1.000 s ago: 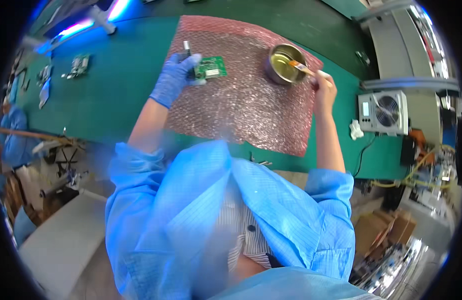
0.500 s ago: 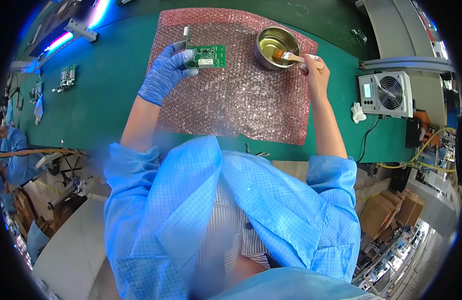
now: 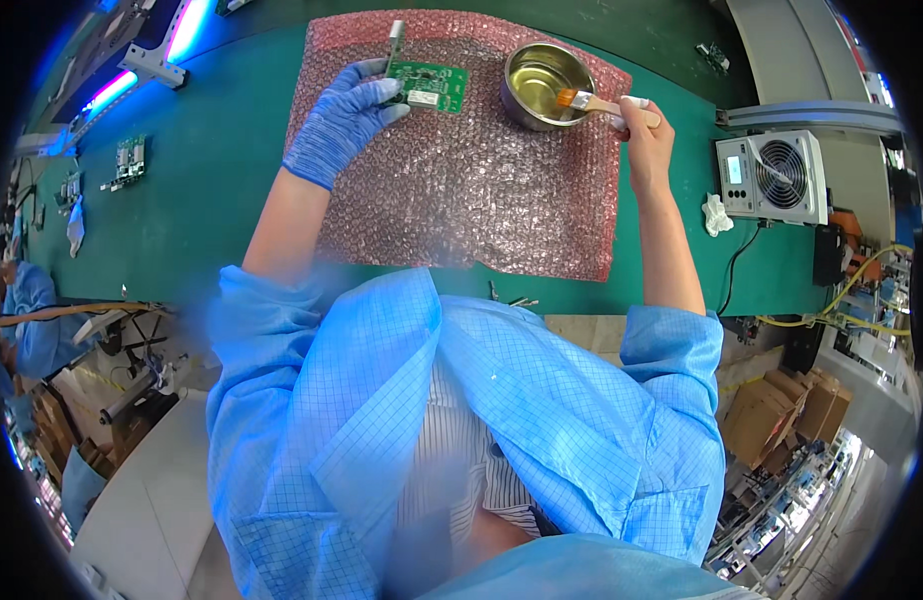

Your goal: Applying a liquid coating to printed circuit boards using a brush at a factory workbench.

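Observation:
My left hand (image 3: pixel 350 120), in a blue knit glove, is closed on the left edge of a green circuit board (image 3: pixel 444 80). A narrow upright piece with a white end rises at that edge. My right hand (image 3: pixel 648 140), with white covers on some fingertips, grips the wooden handle of a flat brush (image 3: pixel 607 106). The brush's orange bristles are over the right rim of a round metal bowl (image 3: pixel 519 98), which holds a clear yellowish liquid. Whether the bristles touch the liquid or the rim, I cannot tell. The bowl rests on pink bubble wrap (image 3: pixel 462 210).
A green mat (image 3: pixel 222 190) covers the bench. At the right stands a white box with a fan (image 3: pixel 777 175), beside crumpled white tissue (image 3: pixel 717 215). Other circuit boards (image 3: pixel 130 163) lie at the left, near a lit purple-blue lamp (image 3: pixel 190 30). Another person (image 3: pixel 42 310) sits far left.
The circuit board in my left hand has shifted slightly right and up, and tilted a little. My right hand and the brush have moved slightly right, toward the bowl's rim.

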The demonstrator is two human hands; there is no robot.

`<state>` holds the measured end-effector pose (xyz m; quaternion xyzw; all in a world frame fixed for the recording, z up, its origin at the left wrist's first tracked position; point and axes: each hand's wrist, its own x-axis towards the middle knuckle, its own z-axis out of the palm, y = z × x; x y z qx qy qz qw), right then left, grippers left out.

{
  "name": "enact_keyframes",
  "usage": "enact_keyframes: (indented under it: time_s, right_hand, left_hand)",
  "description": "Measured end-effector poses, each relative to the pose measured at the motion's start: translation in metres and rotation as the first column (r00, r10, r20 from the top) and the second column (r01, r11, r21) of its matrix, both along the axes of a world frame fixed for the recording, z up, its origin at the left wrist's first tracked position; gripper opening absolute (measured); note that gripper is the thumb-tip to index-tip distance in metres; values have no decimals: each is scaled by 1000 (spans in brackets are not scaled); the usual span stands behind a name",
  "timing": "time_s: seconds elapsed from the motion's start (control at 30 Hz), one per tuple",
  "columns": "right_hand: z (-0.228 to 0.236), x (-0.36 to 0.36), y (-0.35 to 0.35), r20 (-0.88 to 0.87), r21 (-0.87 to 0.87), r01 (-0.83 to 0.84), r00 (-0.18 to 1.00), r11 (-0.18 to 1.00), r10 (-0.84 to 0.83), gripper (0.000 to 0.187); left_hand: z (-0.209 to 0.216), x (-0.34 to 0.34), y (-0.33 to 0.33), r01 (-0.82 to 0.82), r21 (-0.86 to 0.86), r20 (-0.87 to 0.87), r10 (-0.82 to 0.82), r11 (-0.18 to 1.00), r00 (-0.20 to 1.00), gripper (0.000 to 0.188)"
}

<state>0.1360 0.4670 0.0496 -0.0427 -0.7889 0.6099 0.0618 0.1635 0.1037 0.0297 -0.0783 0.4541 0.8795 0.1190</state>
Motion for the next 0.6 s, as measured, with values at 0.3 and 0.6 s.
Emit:
enact_keyframes:
  time_s: [0.3, 0.6]
  right_hand:
    - [34, 6, 40, 17, -21, 92, 996, 996, -91, 17]
    - [62, 25, -17, -95, 3, -351, 932, 937, 349, 30]
  left_hand:
    - [6, -12, 8, 122, -139, -18, -126, 983, 992, 42]
    - [16, -22, 38, 382, -200, -77, -403, 902, 912, 48]
